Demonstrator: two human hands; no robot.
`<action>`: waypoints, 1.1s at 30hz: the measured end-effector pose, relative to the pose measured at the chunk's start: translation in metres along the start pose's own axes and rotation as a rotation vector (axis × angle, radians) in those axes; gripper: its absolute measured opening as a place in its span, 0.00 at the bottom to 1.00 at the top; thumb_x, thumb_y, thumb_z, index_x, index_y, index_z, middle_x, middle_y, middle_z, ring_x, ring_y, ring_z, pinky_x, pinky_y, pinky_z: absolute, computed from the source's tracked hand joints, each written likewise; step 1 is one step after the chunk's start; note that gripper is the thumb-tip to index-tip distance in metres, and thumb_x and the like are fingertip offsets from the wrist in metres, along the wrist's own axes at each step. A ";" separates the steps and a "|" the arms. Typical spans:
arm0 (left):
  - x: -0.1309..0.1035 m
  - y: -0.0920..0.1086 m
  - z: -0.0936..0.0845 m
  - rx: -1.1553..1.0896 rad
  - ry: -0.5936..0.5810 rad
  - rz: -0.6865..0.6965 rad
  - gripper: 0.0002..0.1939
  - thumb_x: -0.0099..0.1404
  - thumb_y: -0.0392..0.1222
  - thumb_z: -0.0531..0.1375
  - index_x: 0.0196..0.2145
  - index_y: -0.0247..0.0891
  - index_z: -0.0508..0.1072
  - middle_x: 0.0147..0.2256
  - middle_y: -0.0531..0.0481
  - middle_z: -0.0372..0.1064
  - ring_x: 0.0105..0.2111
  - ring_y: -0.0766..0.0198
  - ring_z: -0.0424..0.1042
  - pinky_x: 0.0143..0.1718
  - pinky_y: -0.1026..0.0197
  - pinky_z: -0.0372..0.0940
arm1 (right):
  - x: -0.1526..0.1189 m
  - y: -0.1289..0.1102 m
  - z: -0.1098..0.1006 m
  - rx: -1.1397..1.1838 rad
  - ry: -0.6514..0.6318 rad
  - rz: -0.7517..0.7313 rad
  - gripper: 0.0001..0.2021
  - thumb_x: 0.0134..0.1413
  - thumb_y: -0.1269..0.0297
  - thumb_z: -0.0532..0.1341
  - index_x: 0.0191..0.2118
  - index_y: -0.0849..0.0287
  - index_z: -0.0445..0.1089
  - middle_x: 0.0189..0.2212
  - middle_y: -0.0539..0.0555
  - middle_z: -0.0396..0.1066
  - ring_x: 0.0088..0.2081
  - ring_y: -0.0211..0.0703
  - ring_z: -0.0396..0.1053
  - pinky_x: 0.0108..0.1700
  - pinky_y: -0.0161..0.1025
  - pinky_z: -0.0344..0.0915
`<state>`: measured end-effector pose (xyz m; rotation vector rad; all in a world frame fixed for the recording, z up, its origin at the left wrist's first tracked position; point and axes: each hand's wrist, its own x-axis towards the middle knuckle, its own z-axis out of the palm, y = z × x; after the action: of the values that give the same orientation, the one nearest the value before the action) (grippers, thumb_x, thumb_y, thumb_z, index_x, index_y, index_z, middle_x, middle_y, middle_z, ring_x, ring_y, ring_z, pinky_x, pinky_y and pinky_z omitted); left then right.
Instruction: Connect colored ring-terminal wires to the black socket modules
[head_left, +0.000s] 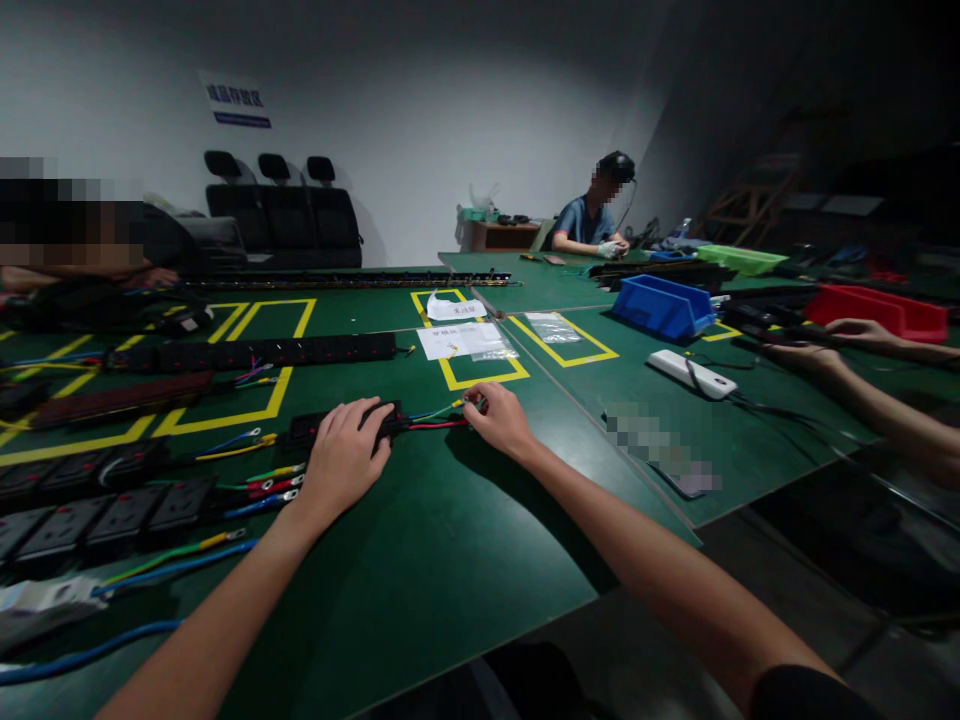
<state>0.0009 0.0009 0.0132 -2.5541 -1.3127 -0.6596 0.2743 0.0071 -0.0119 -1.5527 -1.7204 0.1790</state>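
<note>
My left hand (347,452) rests over a black socket strip (304,430), its fingers spread across the top and front end. From the strip's right end run red, blue and green-yellow wires (433,418). The ends of these wires are pinched between the thumb and fingers of my right hand (495,415). Left of the strip lie a blue and a yellow wire (238,443) with metal lugs. More black socket strips (112,520) with lugged wires lie nearer the left edge of the green table (442,560).
Beyond my hands lie a long black strip (300,349) and paper sheets (457,341). To the right are a blue bin (661,306), a white power strip (691,374), a red bin (877,312) and another person's hands (810,350). Other people sit at the back and far left.
</note>
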 end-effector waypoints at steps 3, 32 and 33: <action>0.001 0.001 -0.001 -0.007 -0.004 -0.006 0.24 0.69 0.41 0.54 0.61 0.36 0.70 0.58 0.36 0.68 0.59 0.44 0.66 0.61 0.37 0.62 | 0.000 -0.001 -0.001 -0.011 -0.003 0.004 0.05 0.57 0.65 0.61 0.37 0.56 0.75 0.36 0.53 0.76 0.36 0.43 0.70 0.40 0.38 0.62; -0.002 0.001 0.001 -0.029 -0.001 -0.010 0.24 0.69 0.40 0.55 0.61 0.38 0.70 0.60 0.37 0.67 0.60 0.44 0.66 0.63 0.37 0.60 | -0.001 0.001 -0.001 -0.039 -0.032 -0.011 0.08 0.61 0.62 0.60 0.33 0.57 0.74 0.31 0.53 0.73 0.34 0.44 0.68 0.38 0.39 0.60; -0.002 0.001 0.001 -0.029 0.004 -0.009 0.23 0.69 0.40 0.55 0.61 0.37 0.70 0.60 0.37 0.67 0.60 0.44 0.65 0.63 0.37 0.59 | -0.001 0.002 -0.001 -0.027 -0.026 -0.017 0.07 0.60 0.63 0.60 0.34 0.57 0.75 0.32 0.53 0.73 0.34 0.44 0.68 0.38 0.39 0.60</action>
<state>0.0013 -0.0008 0.0112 -2.5698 -1.3229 -0.6905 0.2759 0.0060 -0.0130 -1.5610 -1.7625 0.1679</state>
